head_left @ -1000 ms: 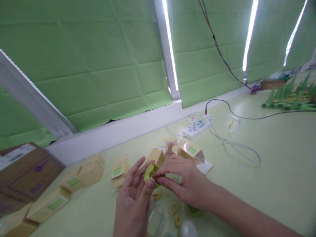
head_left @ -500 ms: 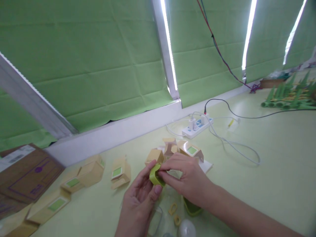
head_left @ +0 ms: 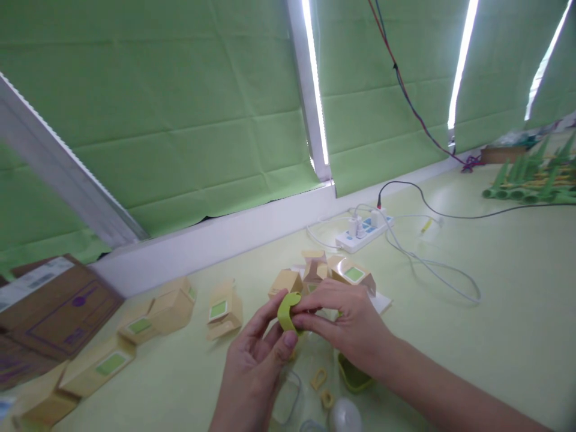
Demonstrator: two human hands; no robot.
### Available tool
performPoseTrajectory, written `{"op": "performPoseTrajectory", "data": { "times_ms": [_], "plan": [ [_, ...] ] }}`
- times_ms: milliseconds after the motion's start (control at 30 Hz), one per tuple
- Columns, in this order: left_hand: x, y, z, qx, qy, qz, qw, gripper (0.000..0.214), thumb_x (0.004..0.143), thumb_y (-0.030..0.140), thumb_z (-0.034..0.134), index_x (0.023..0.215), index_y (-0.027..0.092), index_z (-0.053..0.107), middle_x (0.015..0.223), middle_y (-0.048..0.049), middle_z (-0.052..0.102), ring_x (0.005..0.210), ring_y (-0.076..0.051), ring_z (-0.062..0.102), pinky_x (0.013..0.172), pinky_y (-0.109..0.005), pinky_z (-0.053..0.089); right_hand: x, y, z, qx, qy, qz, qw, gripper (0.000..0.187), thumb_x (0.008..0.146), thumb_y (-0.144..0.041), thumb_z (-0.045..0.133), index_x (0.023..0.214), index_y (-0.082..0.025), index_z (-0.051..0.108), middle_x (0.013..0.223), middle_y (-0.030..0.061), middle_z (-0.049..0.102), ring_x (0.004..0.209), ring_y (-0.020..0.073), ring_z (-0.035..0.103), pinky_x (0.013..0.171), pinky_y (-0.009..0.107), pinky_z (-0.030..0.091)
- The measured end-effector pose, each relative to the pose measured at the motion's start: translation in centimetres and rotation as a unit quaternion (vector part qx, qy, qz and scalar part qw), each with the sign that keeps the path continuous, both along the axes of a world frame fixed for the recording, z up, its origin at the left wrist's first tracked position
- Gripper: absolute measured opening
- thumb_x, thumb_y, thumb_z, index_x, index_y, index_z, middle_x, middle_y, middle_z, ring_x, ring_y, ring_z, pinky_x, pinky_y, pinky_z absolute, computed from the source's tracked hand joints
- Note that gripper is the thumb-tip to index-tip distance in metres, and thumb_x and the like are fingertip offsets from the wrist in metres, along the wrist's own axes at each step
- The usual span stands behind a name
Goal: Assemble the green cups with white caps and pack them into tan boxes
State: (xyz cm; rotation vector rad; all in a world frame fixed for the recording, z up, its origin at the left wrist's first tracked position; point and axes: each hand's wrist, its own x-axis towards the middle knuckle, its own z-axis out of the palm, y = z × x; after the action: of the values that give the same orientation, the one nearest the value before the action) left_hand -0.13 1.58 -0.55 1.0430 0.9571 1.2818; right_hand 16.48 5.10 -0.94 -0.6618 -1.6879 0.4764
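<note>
Glaring blind gaps (head_left: 317, 84), soft blur

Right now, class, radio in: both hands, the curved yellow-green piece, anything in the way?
Left hand holding curved yellow-green piece. Right hand at its side, grip partly hidden. Open olive-green tub below right hand, apart, not blocking.

On my screen I see one small yellow-green plastic piece (head_left: 285, 313), smooth and curved like a band, held up and tilted just below the frame's centre, rounded outer face toward the left, right part hidden from me.
</note>
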Motion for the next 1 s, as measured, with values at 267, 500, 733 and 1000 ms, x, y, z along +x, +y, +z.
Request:
{"op": "performPoseTrajectory", "data": {
  "times_ms": [267, 500, 733, 1000],
  "plan": [
    [0.5, -0.2, 0.3, 0.002, 0.048, 0.046, 0.998, 0.062, 0.070, 0.035, 0.086, 0.128, 0.024, 0.066, 0.117, -0.0097, 0.077, 0.117, -0.028, 0.068, 0.107, -0.043, 0.048, 0.3, 0.6, -0.1, -0.051, -0.069, 0.024, 0.996, 0.011, 0.084, -0.016, 0.076, 0.088, -0.025, 0.081, 0.080, 0.0006, 0.079, 0.071, 0.0159, 0.070, 0.069, 0.027, 0.052],
    [-0.1, 0.5, -0.5, 0.025, 0.105, 0.053, 0.993, 0.060, 0.069, 0.038, 0.086, 0.124, 0.022, 0.070, 0.108, -0.0103, 0.080, 0.108, -0.030, 0.072, 0.099, -0.042, 0.055, 0.7, 0.5, 0.2, 0.000, -0.142, -0.011, 0.990, 0.019, 0.088, -0.017, 0.069, 0.070, -0.019, 0.074, 0.062, -0.0006, 0.069, 0.060, 0.0140, 0.060, 0.059, 0.025, 0.044],
    [-0.4, 0.8, -1.0, 0.046, 0.111, 0.063, 0.991, 0.055, 0.068, 0.032, 0.088, 0.120, 0.024, 0.073, 0.112, -0.0086, 0.079, 0.109, -0.030, 0.072, 0.094, -0.039, 0.059, 0.8, 0.6, -0.2, 0.034, -0.134, -0.007, 0.990, 0.032, 0.090, -0.020, 0.063, 0.058, -0.019, 0.064, 0.054, -0.0025, 0.059, 0.055, 0.0123, 0.051, 0.057, 0.025, 0.040],
    [-0.3, 1.0, -1.7, 0.098, 0.115, 0.094, 0.984, 0.047, 0.064, 0.027, 0.090, 0.109, 0.026, 0.077, 0.112, -0.0061, 0.078, 0.103, -0.027, 0.074, 0.086, -0.033, 0.062, 0.7, 0.4, -0.2, -0.048, -0.046, 0.064, 0.996, 0.018, 0.087, -0.015, 0.069, 0.071, -0.019, 0.077, 0.063, -0.0020, 0.064, 0.061, 0.0116, 0.057, 0.060, 0.023, 0.042]
  ]
}}
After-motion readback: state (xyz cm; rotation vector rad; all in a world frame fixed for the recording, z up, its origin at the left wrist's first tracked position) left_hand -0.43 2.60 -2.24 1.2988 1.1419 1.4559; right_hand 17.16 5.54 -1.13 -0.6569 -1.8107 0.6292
